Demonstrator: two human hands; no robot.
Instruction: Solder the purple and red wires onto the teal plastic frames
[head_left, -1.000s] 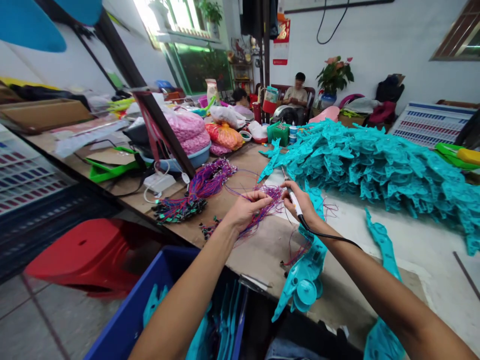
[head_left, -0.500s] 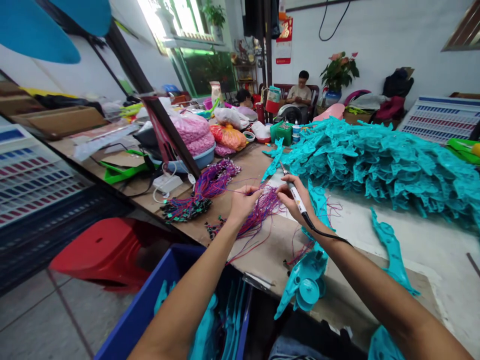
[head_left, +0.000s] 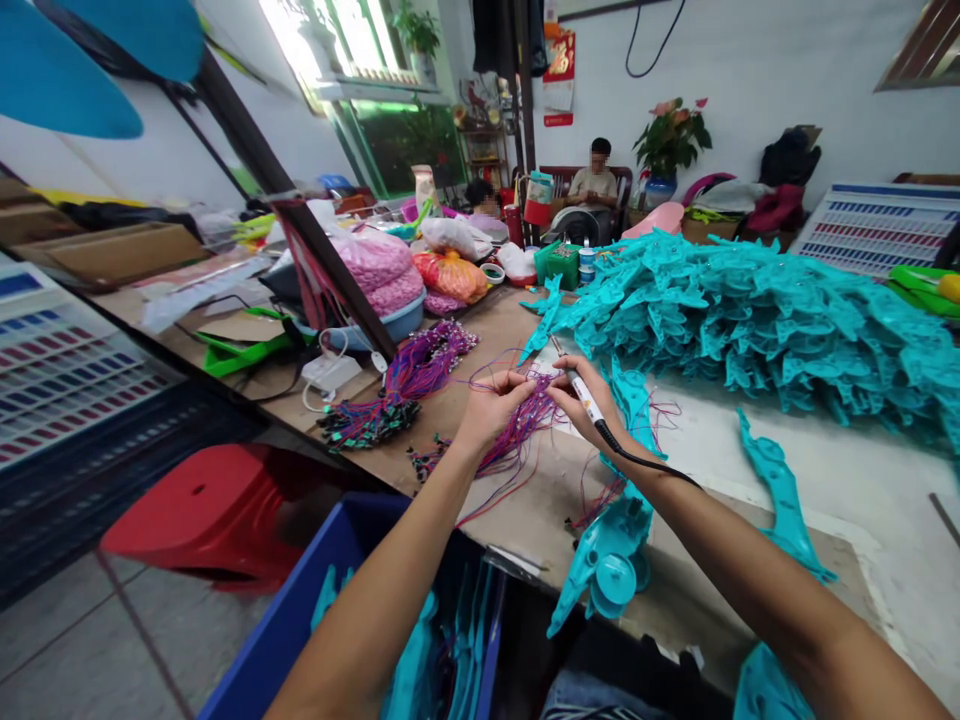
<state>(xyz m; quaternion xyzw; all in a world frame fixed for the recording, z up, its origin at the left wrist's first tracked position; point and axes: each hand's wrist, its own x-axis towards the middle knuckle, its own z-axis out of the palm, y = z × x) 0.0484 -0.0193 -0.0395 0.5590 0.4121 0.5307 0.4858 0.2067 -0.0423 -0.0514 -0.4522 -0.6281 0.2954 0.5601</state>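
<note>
My right hand [head_left: 600,388] is closed around a soldering iron [head_left: 586,396] with a white barrel; its tip points up and away, and its black cord runs back along my forearm. Thumb and forefinger of that hand also reach toward the wires. My left hand [head_left: 491,408] pinches thin purple-red wires [head_left: 480,383], fingertips almost meeting the right hand's. Beneath both hands spreads a bundle of red and purple wires [head_left: 517,430]. Just right of them lies a turquoise plastic part [head_left: 628,400], and another turquoise part with a round cup [head_left: 611,580] sits at the table's front edge.
A large heap of turquoise parts [head_left: 750,320] covers the table's right back. Another wire bundle [head_left: 424,370] lies left, near a white power strip [head_left: 330,372]. Below stand a blue bin [head_left: 285,620] and a red stool [head_left: 199,510]. A person [head_left: 594,185] sits at the back.
My two hands have come closer together over the wires, the left shifting slightly right and the right slightly left. The soldering iron stays in my right hand. The view has shifted slightly.
</note>
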